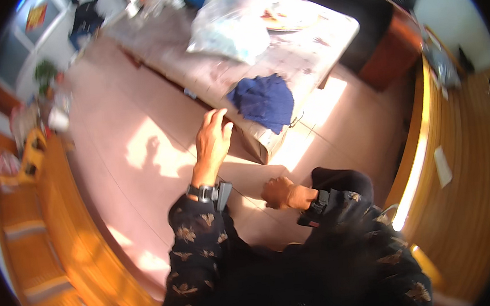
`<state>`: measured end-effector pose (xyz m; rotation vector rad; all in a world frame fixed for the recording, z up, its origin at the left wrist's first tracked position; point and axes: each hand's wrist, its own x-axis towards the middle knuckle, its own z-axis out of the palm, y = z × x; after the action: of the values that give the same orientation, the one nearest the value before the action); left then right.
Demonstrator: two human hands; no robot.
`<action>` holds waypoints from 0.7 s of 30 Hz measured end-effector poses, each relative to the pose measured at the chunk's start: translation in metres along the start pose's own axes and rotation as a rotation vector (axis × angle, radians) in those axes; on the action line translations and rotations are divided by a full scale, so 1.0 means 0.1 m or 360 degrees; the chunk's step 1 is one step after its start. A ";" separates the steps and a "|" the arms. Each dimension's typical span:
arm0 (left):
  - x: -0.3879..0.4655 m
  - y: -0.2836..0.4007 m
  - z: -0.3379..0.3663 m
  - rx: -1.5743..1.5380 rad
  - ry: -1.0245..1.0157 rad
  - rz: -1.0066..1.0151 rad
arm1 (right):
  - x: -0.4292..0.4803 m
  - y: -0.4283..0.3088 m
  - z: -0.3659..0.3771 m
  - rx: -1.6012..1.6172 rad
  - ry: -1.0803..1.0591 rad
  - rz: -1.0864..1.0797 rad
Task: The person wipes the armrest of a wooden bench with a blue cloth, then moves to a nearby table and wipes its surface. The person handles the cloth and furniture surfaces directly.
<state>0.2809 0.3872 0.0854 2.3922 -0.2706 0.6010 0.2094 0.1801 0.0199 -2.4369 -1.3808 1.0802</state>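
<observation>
My left hand (pixel 214 136) reaches forward at the near edge of the low table (pixel 208 79), with nothing visible in it and its fingers slightly bent. Just beyond it, to the right, a crumpled dark blue cloth (pixel 264 101) lies on the table's near corner. My right hand (pixel 278 192) is lower, in front of my body and short of that corner; its fingers are curled, and whether they hold anything is hidden. Each wrist wears a dark strap. Farther back on the table stands a filled clear plastic bag (pixel 232 27), beside a round tray (pixel 290 15) bearing items.
A wooden bench (pixel 462 134) with a pale paper-like piece (pixel 443 166) runs along the right. Wooden furniture (pixel 82 237) curves along the left. A dark sofa (pixel 359 7) stands behind the table. A potted plant (pixel 46 74) is at the upper left.
</observation>
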 end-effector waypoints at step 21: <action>1.72 1.34 2.00 0.1055 -0.1148 0.0793 | 0.11 -0.01 -0.09 0.0056 0.0254 0.0148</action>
<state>0.4566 0.1498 0.1044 3.1381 -1.1520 -0.0269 0.2185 0.1917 0.0214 -2.5220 -1.2019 0.8972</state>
